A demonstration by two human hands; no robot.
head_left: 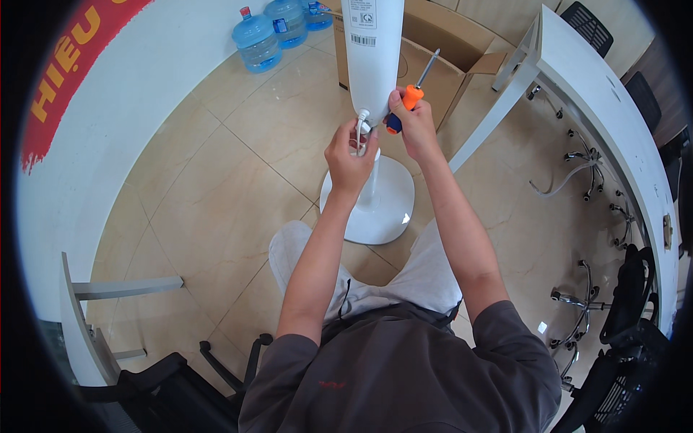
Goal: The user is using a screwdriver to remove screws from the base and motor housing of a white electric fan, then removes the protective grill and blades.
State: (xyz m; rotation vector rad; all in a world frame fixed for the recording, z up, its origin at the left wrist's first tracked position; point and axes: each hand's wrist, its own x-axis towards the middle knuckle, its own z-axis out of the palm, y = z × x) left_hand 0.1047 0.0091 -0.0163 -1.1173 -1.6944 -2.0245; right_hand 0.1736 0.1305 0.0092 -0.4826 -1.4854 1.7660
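Observation:
A tall white appliance body (374, 65), with a label and a barcode on its side, stands in front of me on a thin white pole. The pole rises from a rounded square white base (386, 209) on the floor. A white cord (361, 130) comes out of the lower end of the body. My left hand (350, 159) closes around the cord just below the body, by the top of the pole. My right hand (415, 130) grips a screwdriver (412, 96) with an orange and dark blue handle, its shaft pointing up. Those right fingers also touch the body's lower edge.
An opened cardboard box (437, 65) stands behind the appliance. Large blue water bottles (258, 47) line the wall at the far left. A long white table (577, 65) curves along the right, with wheeled chairs beside it. A black chair (170, 390) is at the lower left.

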